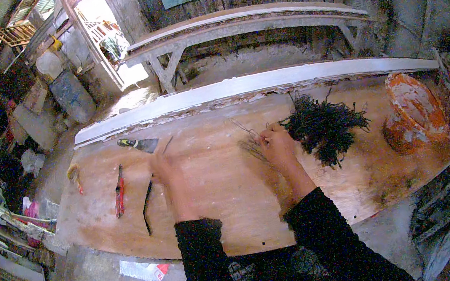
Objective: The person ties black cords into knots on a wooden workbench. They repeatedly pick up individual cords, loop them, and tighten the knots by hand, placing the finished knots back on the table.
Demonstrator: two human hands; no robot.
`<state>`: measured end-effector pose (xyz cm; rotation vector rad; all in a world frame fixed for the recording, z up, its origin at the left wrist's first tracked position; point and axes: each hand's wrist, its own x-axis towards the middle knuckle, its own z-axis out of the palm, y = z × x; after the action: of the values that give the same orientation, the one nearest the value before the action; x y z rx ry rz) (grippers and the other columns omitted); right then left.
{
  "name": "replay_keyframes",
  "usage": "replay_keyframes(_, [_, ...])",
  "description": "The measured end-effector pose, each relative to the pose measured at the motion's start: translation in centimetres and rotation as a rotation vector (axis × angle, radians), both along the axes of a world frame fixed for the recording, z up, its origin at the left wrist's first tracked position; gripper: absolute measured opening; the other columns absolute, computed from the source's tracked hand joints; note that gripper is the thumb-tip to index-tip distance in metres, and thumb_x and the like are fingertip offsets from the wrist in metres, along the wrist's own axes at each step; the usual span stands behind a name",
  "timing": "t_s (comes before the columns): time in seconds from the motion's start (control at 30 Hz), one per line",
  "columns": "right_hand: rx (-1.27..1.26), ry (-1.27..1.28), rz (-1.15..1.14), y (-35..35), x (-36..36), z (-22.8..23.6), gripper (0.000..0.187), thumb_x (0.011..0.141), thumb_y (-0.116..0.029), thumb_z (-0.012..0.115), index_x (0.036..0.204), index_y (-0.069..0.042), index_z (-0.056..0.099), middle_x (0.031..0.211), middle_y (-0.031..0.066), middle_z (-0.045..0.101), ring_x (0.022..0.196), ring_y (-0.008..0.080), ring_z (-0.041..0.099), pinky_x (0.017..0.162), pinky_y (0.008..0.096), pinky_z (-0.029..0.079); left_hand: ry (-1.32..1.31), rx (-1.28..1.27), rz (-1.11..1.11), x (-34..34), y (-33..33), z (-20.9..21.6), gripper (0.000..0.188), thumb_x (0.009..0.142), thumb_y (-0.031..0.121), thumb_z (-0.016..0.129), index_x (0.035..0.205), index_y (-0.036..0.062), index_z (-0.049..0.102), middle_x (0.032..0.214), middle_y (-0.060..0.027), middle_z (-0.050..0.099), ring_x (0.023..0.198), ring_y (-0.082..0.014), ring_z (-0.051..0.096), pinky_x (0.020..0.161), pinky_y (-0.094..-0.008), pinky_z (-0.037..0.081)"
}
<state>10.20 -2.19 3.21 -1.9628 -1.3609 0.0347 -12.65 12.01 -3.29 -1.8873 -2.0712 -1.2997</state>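
My right hand [279, 146] is closed in a pinch on a few thin wires [251, 146], whose loose ends fan out toward the left. Close beside it on the right lies a tangled heap of dark, wiry strands [328, 127]. My left hand [164, 170] hovers over the left half of the wooden table [226, 200]; its fingers are blurred. A thin dark piece [168, 144] shows just above those fingers, and whether they grip it is unclear. Below that hand runs a narrow black curved strip [146, 211]. A putty knife [140, 145] rests just beyond it.
Left of the strip lies a slim red tool [119, 193], with a small yellow-orange item [75, 179] farther left. An orange, white-smeared container [416, 110] stands at right. A long white board [254, 83] borders the far edge; a bench [247, 29] stands beyond.
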Motion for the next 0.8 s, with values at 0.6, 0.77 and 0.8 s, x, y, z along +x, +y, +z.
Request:
replay_keyframes(0.6, [0.145,0.189,0.629,0.0,-7.1,-4.9,0.019,0.074,-0.023,0.051,0.078,-0.006,0.057,0.079,0.0119,0.055,0.073,0.0283,0.054,0.063,0.0353,0.043,-0.472,-0.139,-0.475,-1.9,1.3,-0.2,0.021,0.072,0.014,0.055,0.091,0.0053,0.057,0.086,-0.0048,0.057,0.072,-0.0174,0.053,0.064,-0.0255,0.041])
replay_keyframes(0.77, [-0.038,0.738,0.479,-0.6,-6.8,-2.4,0.017,0.077,-0.02,0.051,0.086,-0.007,0.058,0.078,0.0064,0.055,0.071,0.0176,0.053,0.063,0.0287,0.043,-1.199,-0.367,-0.769,4.1,-5.1,5.4,0.025,0.075,0.012,0.053,0.098,0.001,0.052,0.083,-0.0023,0.055,0.072,-0.0103,0.05,0.062,-0.0202,0.039])
replay_keyframes(0.8, [-0.058,0.96,0.47,-0.8,-6.7,-1.9,0.017,0.077,-0.019,0.051,0.087,-0.007,0.058,0.078,0.0054,0.055,0.07,0.0154,0.052,0.062,0.0275,0.043,-1.161,-0.412,-0.768,4.6,-5.9,5.9,0.027,0.076,0.012,0.053,0.1,0.0011,0.051,0.082,-0.0019,0.054,0.072,-0.0099,0.05,0.061,-0.0196,0.039])
